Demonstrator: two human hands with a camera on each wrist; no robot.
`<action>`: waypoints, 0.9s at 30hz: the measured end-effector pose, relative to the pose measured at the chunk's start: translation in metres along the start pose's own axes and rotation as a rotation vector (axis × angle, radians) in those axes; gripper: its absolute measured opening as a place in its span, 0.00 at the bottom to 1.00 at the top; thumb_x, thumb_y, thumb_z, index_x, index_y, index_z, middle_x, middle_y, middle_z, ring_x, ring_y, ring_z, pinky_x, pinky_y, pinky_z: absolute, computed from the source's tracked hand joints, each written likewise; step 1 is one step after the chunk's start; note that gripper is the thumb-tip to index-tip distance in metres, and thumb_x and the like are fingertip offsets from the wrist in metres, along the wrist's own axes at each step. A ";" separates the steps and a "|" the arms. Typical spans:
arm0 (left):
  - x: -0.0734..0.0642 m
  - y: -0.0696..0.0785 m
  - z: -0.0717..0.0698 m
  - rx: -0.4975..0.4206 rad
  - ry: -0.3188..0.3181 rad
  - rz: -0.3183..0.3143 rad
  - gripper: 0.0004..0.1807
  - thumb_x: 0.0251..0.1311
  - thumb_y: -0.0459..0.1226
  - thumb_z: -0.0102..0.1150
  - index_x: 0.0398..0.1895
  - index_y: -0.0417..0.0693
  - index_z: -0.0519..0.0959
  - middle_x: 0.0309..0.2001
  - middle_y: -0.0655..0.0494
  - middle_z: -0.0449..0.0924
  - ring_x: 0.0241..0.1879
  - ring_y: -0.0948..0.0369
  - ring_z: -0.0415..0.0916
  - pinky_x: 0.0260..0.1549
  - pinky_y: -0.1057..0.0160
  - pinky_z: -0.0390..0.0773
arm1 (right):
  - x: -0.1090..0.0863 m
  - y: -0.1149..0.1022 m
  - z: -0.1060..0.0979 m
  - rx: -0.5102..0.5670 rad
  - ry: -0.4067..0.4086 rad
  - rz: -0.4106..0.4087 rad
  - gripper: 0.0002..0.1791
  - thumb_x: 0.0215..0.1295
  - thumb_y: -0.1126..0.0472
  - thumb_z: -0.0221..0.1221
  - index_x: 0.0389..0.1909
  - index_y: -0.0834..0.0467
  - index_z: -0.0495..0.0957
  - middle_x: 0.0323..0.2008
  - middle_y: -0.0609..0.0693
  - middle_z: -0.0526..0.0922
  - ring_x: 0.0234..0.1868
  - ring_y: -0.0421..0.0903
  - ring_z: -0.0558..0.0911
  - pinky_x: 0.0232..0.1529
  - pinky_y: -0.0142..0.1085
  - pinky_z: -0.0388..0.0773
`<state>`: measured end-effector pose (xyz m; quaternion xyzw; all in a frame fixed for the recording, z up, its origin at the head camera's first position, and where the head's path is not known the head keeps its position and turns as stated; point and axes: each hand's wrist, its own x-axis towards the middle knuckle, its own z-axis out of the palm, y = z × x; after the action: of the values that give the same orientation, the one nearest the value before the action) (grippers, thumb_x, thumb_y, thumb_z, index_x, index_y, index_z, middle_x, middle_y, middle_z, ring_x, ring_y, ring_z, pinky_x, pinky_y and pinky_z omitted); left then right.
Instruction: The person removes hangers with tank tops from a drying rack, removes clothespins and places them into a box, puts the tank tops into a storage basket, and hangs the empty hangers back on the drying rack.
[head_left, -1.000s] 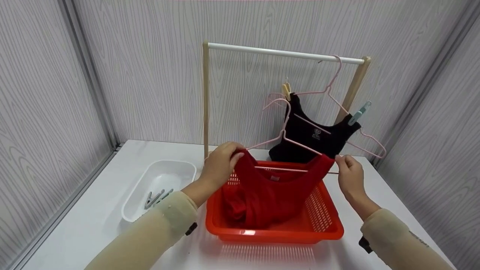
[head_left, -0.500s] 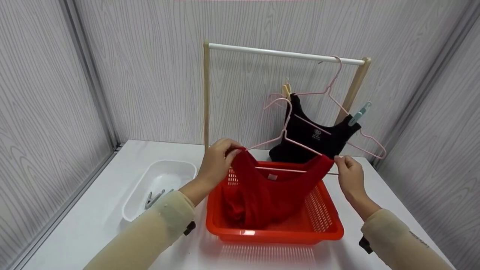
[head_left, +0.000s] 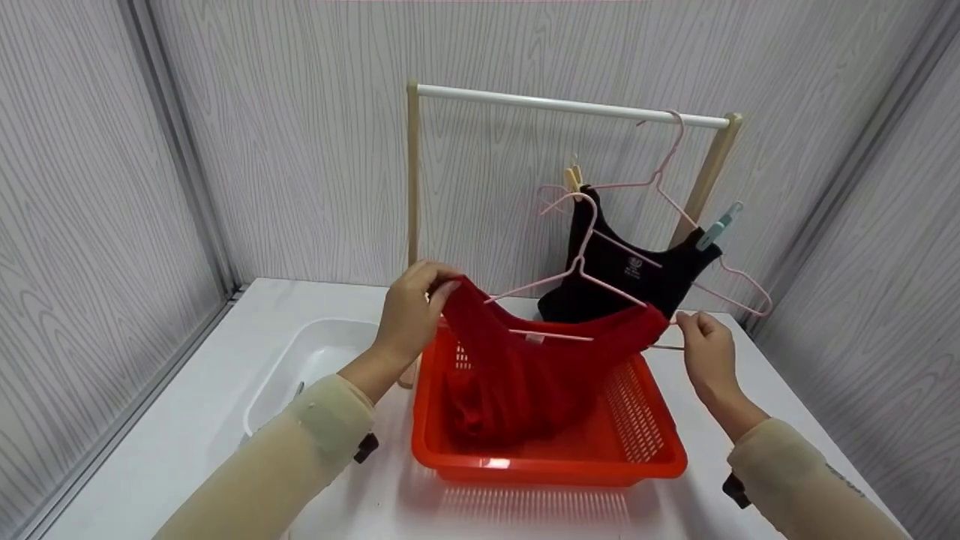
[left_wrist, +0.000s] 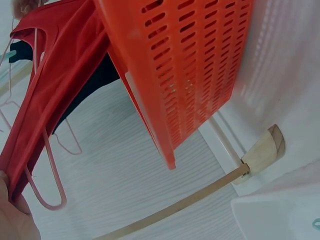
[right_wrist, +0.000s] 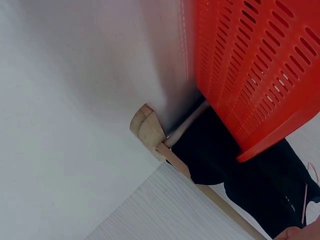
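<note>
In the head view my left hand (head_left: pixel 409 311) pinches one shoulder strap of a red tank top (head_left: pixel 525 382), pulling it up and to the left. A pink hanger (head_left: pixel 551 281) runs through the neck of the top, its hook upward. The left wrist view shows one rounded hanger end (left_wrist: pixel 55 202) poking out past the strap near my left fingers. My right hand (head_left: pixel 709 352) pinches the hanger's right end, just outside the other strap, which sits over that hanger arm. The lower part of the top hangs bunched inside the red basket (head_left: pixel 555 471).
Behind the basket, a black top (head_left: pixel 622 281) hangs from a rack (head_left: pixel 570 109) on another pink hanger, with a yellow clothespin (head_left: pixel 573 181) and a teal clothespin (head_left: pixel 718 229) at its straps. A white tray (head_left: pixel 262 390) lies left, partly behind my left sleeve.
My left hand has moved up and left, stretching its strap away from the hanger. The hanger has shifted slightly right, and my right hand has edged right, off the strap's edge.
</note>
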<state>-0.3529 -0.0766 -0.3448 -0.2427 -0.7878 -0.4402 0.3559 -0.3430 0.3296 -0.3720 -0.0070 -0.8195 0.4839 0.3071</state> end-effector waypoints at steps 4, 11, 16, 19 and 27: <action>-0.002 -0.005 -0.006 0.017 0.021 -0.004 0.04 0.65 0.33 0.63 0.41 0.45 0.84 0.39 0.56 0.81 0.37 0.64 0.77 0.37 0.64 0.79 | 0.000 0.000 -0.002 0.000 -0.005 0.005 0.23 0.74 0.58 0.53 0.17 0.60 0.63 0.16 0.43 0.59 0.21 0.39 0.59 0.23 0.35 0.57; -0.007 -0.014 -0.014 0.028 0.037 -0.035 0.03 0.65 0.32 0.64 0.40 0.44 0.84 0.37 0.54 0.81 0.35 0.63 0.77 0.36 0.63 0.79 | 0.001 0.002 -0.004 -0.027 0.011 0.014 0.23 0.73 0.59 0.53 0.16 0.58 0.63 0.16 0.43 0.58 0.20 0.40 0.59 0.23 0.35 0.57; -0.011 -0.022 -0.017 0.056 0.043 -0.043 0.04 0.65 0.32 0.63 0.40 0.43 0.83 0.38 0.53 0.82 0.36 0.61 0.77 0.37 0.61 0.79 | 0.001 0.002 -0.004 -0.021 0.022 0.006 0.23 0.73 0.60 0.53 0.15 0.59 0.62 0.16 0.42 0.58 0.20 0.39 0.58 0.23 0.35 0.56; -0.014 -0.027 -0.019 0.068 0.037 -0.062 0.04 0.65 0.33 0.64 0.41 0.43 0.83 0.38 0.53 0.82 0.36 0.61 0.77 0.38 0.61 0.78 | 0.001 0.002 -0.004 -0.008 0.020 0.017 0.24 0.73 0.59 0.53 0.15 0.58 0.60 0.15 0.42 0.56 0.20 0.39 0.57 0.22 0.34 0.56; -0.025 -0.037 -0.022 0.067 0.013 -0.111 0.04 0.64 0.32 0.63 0.41 0.42 0.82 0.38 0.52 0.82 0.37 0.60 0.78 0.38 0.59 0.78 | 0.003 0.003 -0.006 -0.004 0.020 0.017 0.24 0.74 0.57 0.52 0.16 0.58 0.60 0.15 0.42 0.57 0.20 0.40 0.57 0.22 0.35 0.57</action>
<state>-0.3552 -0.1161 -0.3757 -0.1836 -0.8119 -0.4343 0.3441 -0.3431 0.3363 -0.3710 -0.0194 -0.8173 0.4847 0.3109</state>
